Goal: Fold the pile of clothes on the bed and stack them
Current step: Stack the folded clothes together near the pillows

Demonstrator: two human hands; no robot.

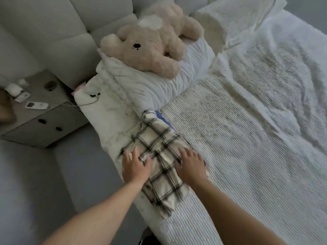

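Clothes are sitting as a small stack at the near left edge of the bed [238,138], and the top piece is a cream plaid garment [159,156] with dark check lines, already folded into a long rectangle. I am watching both hands pressing down on it: the left hand [135,167] is lying flat near the garment's left edge with fingers spread and straight, and the right hand [190,167] is lying flat near its right edge, fingers also spread, gripping nothing. A sliver of blue fabric [160,115] is peeking out from under the far end of the plaid piece, so I am judging that at least one folded item is lying beneath. To do this step well, I am thinking the palms should be sweeping outward from the middle toward the edges, pushing out trapped air and creases without dragging the top piece off the layer below. The stack is sitting close to the mattress edge, so pressure toward the left could be tipping it off. Beyond the stack, a white pillow [150,85] is carrying a beige teddy bear [154,43], and a grey nightstand [35,124] is standing to the left.
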